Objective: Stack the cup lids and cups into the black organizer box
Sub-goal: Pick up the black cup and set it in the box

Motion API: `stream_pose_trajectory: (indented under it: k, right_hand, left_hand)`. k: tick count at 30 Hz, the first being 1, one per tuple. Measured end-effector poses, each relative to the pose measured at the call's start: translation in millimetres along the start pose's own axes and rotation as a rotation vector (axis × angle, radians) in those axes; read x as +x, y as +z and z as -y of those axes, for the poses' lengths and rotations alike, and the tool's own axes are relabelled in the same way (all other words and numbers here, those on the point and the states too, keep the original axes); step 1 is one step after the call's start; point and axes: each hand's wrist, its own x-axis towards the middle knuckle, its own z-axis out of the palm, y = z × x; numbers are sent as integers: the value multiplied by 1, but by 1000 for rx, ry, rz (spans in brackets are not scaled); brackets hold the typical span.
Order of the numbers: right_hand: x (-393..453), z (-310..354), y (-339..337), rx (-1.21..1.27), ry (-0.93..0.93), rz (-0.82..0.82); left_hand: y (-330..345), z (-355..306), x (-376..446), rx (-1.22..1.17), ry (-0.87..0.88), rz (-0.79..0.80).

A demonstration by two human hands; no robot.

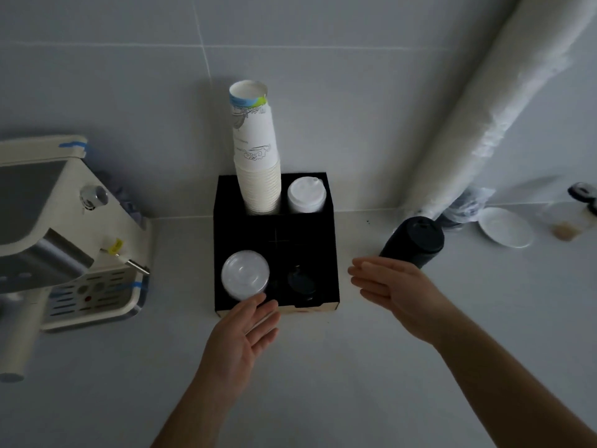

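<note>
The black organizer box stands against the wall on the white counter. Its back left slot holds a tall stack of white paper cups, upside down. White lids fill the back right slot. Clear lids sit in the front left slot and black lids low in the front right one. A stack of black lids stands on the counter to the right of the box. My left hand is open just in front of the clear lids. My right hand is open between the box and the black stack, holding nothing.
A cream coffee machine with a steam wand stands left of the box. A wrapped white pipe runs up the wall at right. A white plate and a small container lie at the far right.
</note>
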Motion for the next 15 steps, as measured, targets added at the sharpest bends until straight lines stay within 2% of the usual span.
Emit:
stream_pose_trajectory:
  k: [15]
  right_hand:
    - [-13, -5, -135, 156, 14, -100]
  left_hand:
    - [115, 35, 0, 98, -3, 36]
